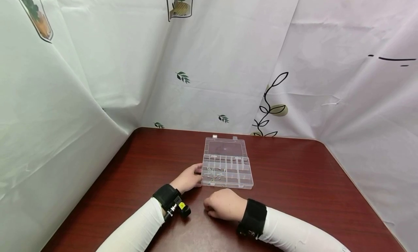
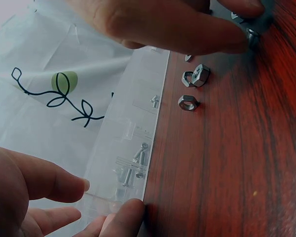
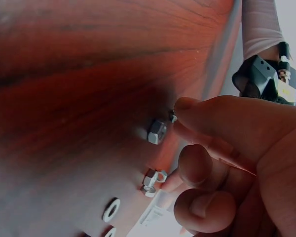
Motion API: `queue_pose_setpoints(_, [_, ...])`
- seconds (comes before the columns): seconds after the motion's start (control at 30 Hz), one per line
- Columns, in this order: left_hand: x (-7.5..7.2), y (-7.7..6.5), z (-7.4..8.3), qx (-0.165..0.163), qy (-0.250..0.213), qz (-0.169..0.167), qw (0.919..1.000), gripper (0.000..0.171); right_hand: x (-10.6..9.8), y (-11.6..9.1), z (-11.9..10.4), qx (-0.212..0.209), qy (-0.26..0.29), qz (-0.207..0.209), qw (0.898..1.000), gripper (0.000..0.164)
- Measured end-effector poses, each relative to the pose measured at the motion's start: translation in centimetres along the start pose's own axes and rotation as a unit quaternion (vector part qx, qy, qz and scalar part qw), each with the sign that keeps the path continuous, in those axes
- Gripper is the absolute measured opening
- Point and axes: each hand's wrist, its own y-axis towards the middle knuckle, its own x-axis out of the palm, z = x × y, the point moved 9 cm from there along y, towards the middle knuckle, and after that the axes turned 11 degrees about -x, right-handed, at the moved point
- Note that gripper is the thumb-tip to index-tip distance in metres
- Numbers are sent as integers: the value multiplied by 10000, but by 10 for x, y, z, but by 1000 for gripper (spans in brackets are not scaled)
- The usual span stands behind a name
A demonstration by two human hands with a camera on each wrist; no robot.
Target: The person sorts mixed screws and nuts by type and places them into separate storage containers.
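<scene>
A clear plastic compartment box (image 1: 228,179) lies with its lid (image 1: 225,147) raised at the far side; small screws (image 2: 140,158) sit in its left compartments. My left hand (image 1: 189,178) holds the box by its left side, thumb and fingers at the wall in the left wrist view. Just in front of the box, my right hand (image 1: 226,205) is low over the table, fingers curled. Its thumb and index fingertips pinch at a small metal nut (image 3: 173,117), mostly hidden between them. Close by stands a larger nut (image 3: 157,132), with several nuts (image 2: 188,102) beside the box.
Flat washers (image 3: 111,210) lie on the dark red wooden table (image 1: 287,172), near the nuts. White patterned sheeting (image 1: 212,63) hangs behind the table and at both sides. Each wrist wears a black strap (image 1: 253,217) with a device on it.
</scene>
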Motion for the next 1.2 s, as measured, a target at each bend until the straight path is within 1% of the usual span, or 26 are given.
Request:
queue_pose_setpoints(0.37, [1, -5, 1, 35, -66, -14, 10000, 62, 5, 0, -1, -39, 89, 3, 10000, 20])
queue_pose_setpoints(0.6, [1, -3, 1, 1, -43, 0, 10000, 62, 4, -1, -1, -61, -7, 103, 9999, 21])
queue_pose_setpoints(0.7, [1, -2, 1, 12, -57, -7, 10000, 62, 4, -1, 2, -9, 30, 119, 9999, 20])
queue_pose_setpoints(0.87, [0, -4, 3, 77, -76, -26, 9999, 62, 1, -2, 13, 245, 340, 76, 9991, 20])
queue_pose_setpoints(0.97, [0, -5, 2, 76, -92, -45, 9999, 62, -2, -2, 20, 418, 491, 120, 9978, 20])
queue_pose_setpoints(1.1, [1, -5, 2, 88, -102, -43, 9999, 64, -10, -5, 33, 716, 580, 308, 9953, 19])
queue_pose_setpoints(1.2, [1, -4, 1, 135, -103, -32, 9999, 65, -18, -8, 48, 991, 694, 561, 9911, 14])
